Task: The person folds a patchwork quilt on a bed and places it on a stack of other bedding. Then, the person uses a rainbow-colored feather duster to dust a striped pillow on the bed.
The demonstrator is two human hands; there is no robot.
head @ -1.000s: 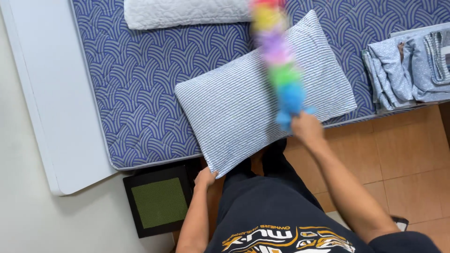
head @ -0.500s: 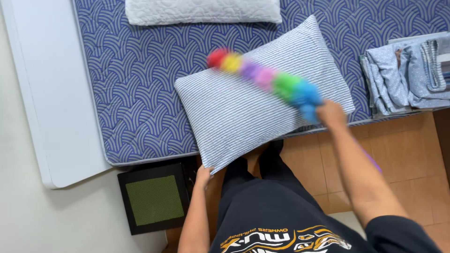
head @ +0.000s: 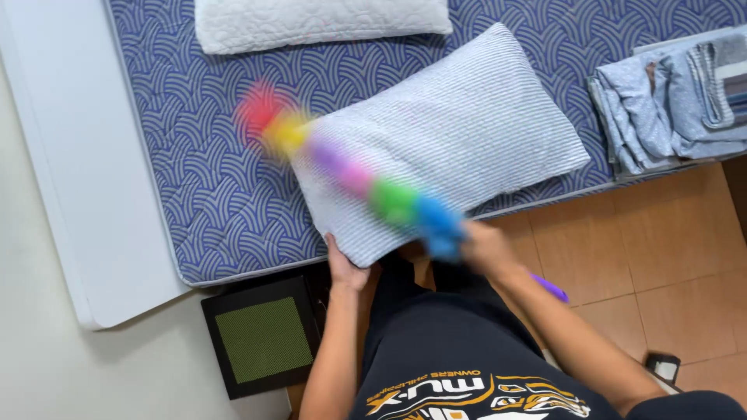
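Note:
A blue-and-white striped pillow (head: 467, 132) lies tilted on a blue patterned mattress (head: 210, 179). My left hand (head: 342, 268) grips the pillow's near corner. My right hand (head: 482, 245) holds a rainbow-coloured fluffy duster (head: 350, 175) by its purple handle (head: 550, 288). The duster is blurred and stretches across the pillow's left side, its red tip over the mattress.
A white quilted pillow (head: 319, 19) lies at the far edge of the mattress. Folded blue and grey clothes (head: 677, 101) sit at the right. A white bed frame (head: 85, 194) borders the left side. A black box with a green top (head: 264, 338) stands on the tiled floor.
The duster has swept from pointing up over the pillow's right part down and leftward across the pillow. My right hand has moved left. My left hand has stayed on the pillow corner.

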